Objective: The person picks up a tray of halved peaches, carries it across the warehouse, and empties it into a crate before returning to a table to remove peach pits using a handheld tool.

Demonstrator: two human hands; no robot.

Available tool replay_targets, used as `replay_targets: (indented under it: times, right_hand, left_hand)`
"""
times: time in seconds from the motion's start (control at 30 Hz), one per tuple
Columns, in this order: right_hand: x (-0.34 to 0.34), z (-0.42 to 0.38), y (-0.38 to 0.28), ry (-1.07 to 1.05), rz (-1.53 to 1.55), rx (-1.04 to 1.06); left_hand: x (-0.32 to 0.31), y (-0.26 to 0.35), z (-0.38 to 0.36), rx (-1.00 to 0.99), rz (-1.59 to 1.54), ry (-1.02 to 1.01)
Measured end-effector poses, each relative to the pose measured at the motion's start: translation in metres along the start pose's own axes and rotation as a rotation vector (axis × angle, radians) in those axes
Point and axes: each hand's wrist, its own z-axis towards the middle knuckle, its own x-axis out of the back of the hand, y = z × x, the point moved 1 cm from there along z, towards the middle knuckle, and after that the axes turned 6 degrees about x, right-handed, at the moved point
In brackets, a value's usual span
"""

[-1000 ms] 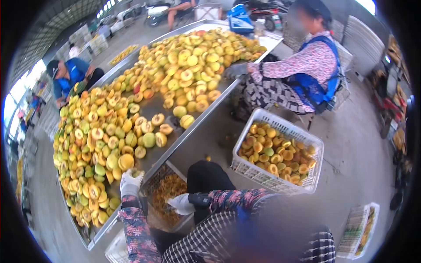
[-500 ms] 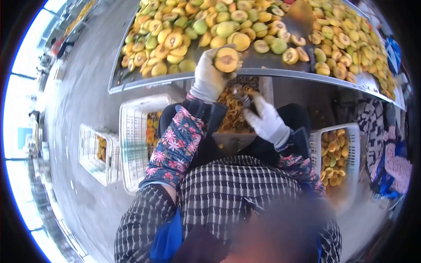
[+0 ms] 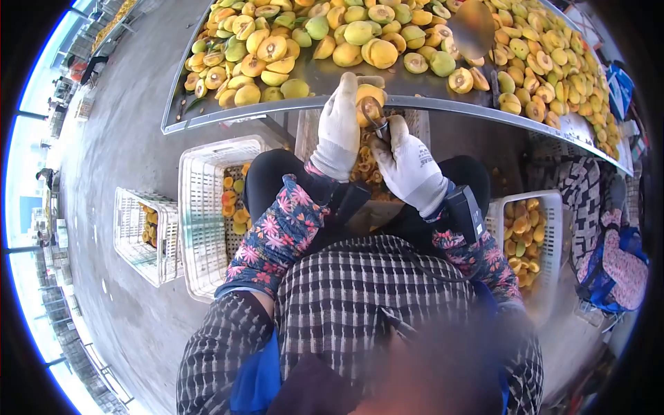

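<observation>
My left hand [image 3: 337, 131], in a white glove, is closed around a yellow peach half [image 3: 369, 95] near the table's front edge. The peach's cut face is turned toward my right hand [image 3: 409, 160]. That gloved hand grips a small metal pitting tool [image 3: 380, 126], its curved end against the middle of the cut face and overlapping the pit area. Below both hands stands a crate [image 3: 304, 131] with peach pieces in it, partly hidden by my wrists and knees.
A metal-edged table [image 3: 277, 108] carries heaps of halved peaches [image 3: 273, 48]. White crates with fruit stand at my left [image 3: 200, 228] and right [image 3: 553, 238], with a smaller crate [image 3: 131, 242] farther left. Patterned cloth and a blue bag [image 3: 619, 277] lie at far right.
My right hand has moved up and left, bringing the pitting tool onto the peach half. My left hand has shifted slightly right, and the cut face has turned toward the tool.
</observation>
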Motion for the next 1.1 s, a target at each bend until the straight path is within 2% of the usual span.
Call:
replay_targets:
  times: [0.07, 0.13, 0.23, 0.27, 0.37, 0.4, 0.53, 0.63, 0.73, 0.83, 0.87, 0.97, 1.1]
  right_hand:
    - [-0.001, -0.001, 0.005, -0.034, 0.047, -0.024]
    - [0.007, 0.000, 0.011, -0.071, -0.142, 0.009]
    - [0.027, 0.003, 0.027, -0.235, -0.276, 0.064]
    - [0.030, 0.004, 0.028, -0.238, -0.270, 0.072]
    - [0.024, 0.006, 0.024, -0.206, -0.098, 0.034]
    - [0.022, 0.006, 0.022, -0.184, -0.021, 0.012]
    - [0.011, -0.003, 0.016, -0.053, -0.003, 0.027]
    - [0.009, -0.003, 0.013, -0.005, -0.096, 0.021]
    - [0.008, 0.001, 0.006, -0.025, -0.187, -0.039]
    - [0.004, -0.005, 0.006, -0.145, -0.343, -0.061]
    - [0.001, -0.007, 0.008, -0.171, -0.348, -0.070]
    - [0.000, -0.007, 0.003, -0.193, -0.331, -0.103]
    - [-0.008, -0.008, 0.020, -0.199, -0.108, -0.083]
  left_hand:
    - [-0.002, -0.001, -0.002, -0.040, -0.010, -0.005]
    - [0.000, -0.001, -0.005, -0.070, -0.002, -0.049]
    - [0.015, 0.000, 0.006, 0.221, -0.149, -0.276]
    - [0.020, -0.002, 0.009, 0.318, -0.333, -0.308]
    - [0.020, -0.011, 0.015, 0.281, -0.454, -0.290]
    - [0.015, -0.012, 0.014, 0.219, -0.423, -0.209]
    - [0.008, -0.015, 0.008, 0.215, -0.464, -0.020]
    - [-0.001, -0.011, 0.005, 0.237, -0.545, 0.026]
    - [0.001, -0.014, 0.007, 0.227, -0.545, -0.065]
    - [0.010, -0.008, 0.006, 0.395, -0.544, -0.100]
    - [0.010, -0.007, 0.005, 0.444, -0.485, 0.004]
    - [0.010, -0.013, 0.003, 0.398, -0.437, 0.040]
    - [-0.002, -0.011, -0.007, 0.232, -0.421, 0.131]
